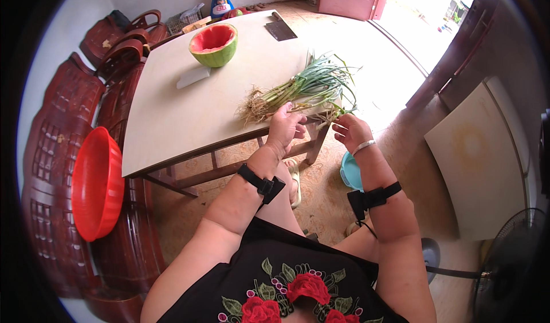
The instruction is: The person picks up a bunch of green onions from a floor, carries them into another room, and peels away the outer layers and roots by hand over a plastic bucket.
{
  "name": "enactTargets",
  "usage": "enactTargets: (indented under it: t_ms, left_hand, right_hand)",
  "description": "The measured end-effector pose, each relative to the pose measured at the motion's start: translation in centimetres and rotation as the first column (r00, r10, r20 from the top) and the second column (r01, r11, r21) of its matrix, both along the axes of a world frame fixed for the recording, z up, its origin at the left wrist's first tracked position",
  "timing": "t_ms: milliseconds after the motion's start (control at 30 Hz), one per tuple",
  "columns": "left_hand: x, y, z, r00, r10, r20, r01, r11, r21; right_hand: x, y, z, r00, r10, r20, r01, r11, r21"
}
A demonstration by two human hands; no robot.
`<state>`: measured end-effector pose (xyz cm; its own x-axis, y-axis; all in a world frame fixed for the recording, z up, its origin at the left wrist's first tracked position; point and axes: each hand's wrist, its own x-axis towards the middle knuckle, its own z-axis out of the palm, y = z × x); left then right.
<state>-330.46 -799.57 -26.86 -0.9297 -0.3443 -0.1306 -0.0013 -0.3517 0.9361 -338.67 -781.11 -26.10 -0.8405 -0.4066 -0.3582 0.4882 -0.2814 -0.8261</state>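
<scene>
A bundle of green onions (300, 84) with dry roots lies at the near right corner of a white table (172, 121); its roots point left and its green leaves point right. My left hand (287, 127) is at the table's front edge, against the near side of the bundle, fingers curled; whether it grips a stalk cannot be told. Some loose stalks and peelings hang over the edge between my hands. My right hand (353, 130), with a silver bangle at the wrist, is just off the table corner, its raised fingers at the end of a green stalk; its grip is unclear.
A hollowed watermelon half (215, 46), a white sheet (193, 77) and a cleaver (280, 28) are on the table. A red plastic basin (98, 183) rests on the wooden bench at left. Below my right hand is a turquoise basin (351, 172). A fan (511, 263) stands at right.
</scene>
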Motion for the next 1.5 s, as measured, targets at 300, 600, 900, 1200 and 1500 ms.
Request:
enactTargets:
  t_ms: [300,600,900,1200,1500]
  left_hand:
    - [-1.2,-0.5,-0.8,0.977,0.213,0.0,-0.213,0.976,-0.054]
    - [-1.3,0.5,0.2,0.957,0.289,-0.007,-0.289,0.956,-0.038]
    - [-2.5,0.0,-1.9,0.929,0.353,-0.108,-0.343,0.934,0.102]
    - [-1.5,1.8,-0.6,0.972,0.221,-0.08,-0.214,0.973,0.088]
    - [-0.9,2.0,-0.6,0.984,0.159,-0.086,-0.159,0.987,-0.002]
  right_hand:
    - [0.1,3.2,-1.9,0.948,-0.247,0.203,0.29,0.931,-0.221]
    - [1.5,10.9,-2.4,0.964,-0.142,0.227,0.197,0.95,-0.243]
    - [1.8,23.8,-1.3,0.867,-0.372,0.332,0.461,0.851,-0.252]
    - [4.5,30.9,0.1,0.84,-0.472,0.266,0.541,0.696,-0.472]
    - [5.4,42.2,0.2,0.626,-0.731,0.27,0.687,0.355,-0.634]
